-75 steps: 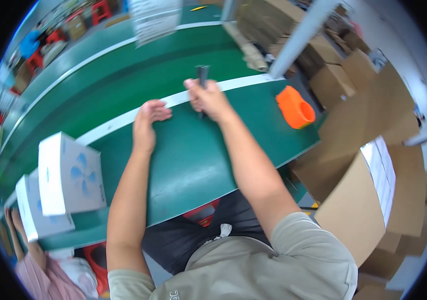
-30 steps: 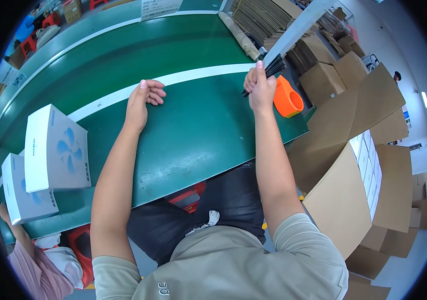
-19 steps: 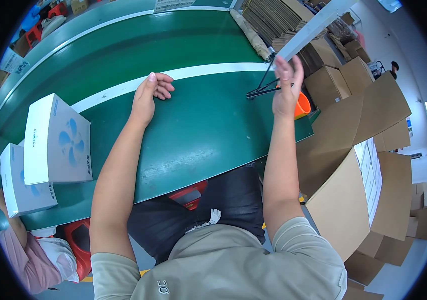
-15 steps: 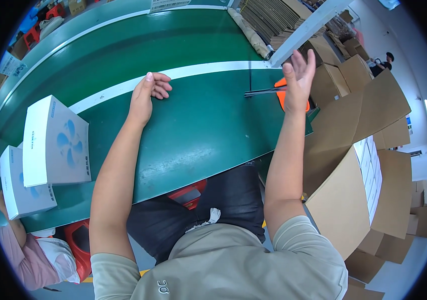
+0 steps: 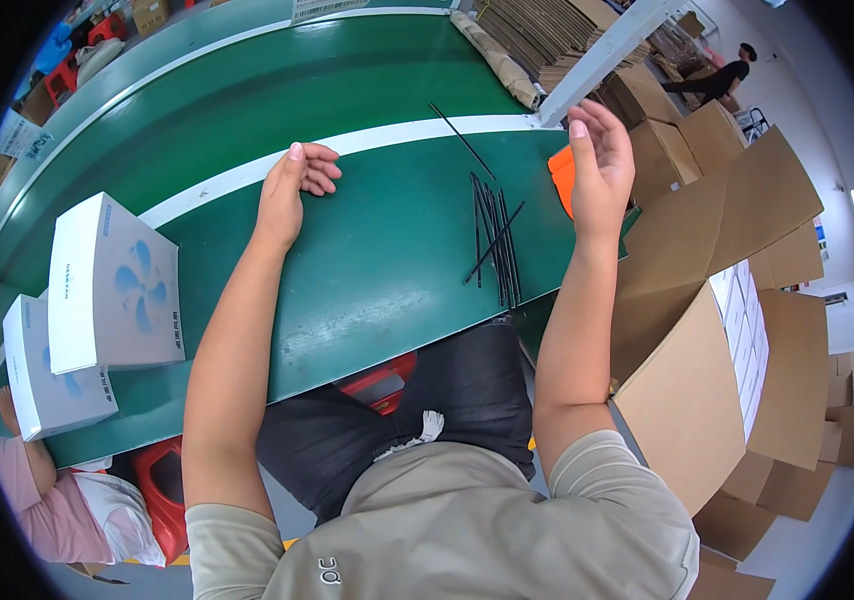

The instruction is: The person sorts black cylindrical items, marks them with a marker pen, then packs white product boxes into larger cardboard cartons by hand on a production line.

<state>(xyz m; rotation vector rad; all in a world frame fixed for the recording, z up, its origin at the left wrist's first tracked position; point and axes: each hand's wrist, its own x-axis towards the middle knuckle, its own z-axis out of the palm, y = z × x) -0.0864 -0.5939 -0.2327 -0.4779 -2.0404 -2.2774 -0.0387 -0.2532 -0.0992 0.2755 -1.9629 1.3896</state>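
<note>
The black sticks (image 5: pixel 495 241) are no longer hanging by the right hand (image 5: pixel 602 172); they are lying loosely spread on the green table (image 5: pixel 377 270), toward its right end, lower tips nearing the front edge. One stick is slanting over the white strip (image 5: pixel 387 138). The right hand is hovering over the right end, fingers standing apart, partly hiding an orange holder (image 5: pixel 560 180). The left hand (image 5: pixel 294 190) is hovering near the strip, loosely curling, well apart from the right. Two white boxes (image 5: pixel 127 285) are sitting at the left end.
</note>
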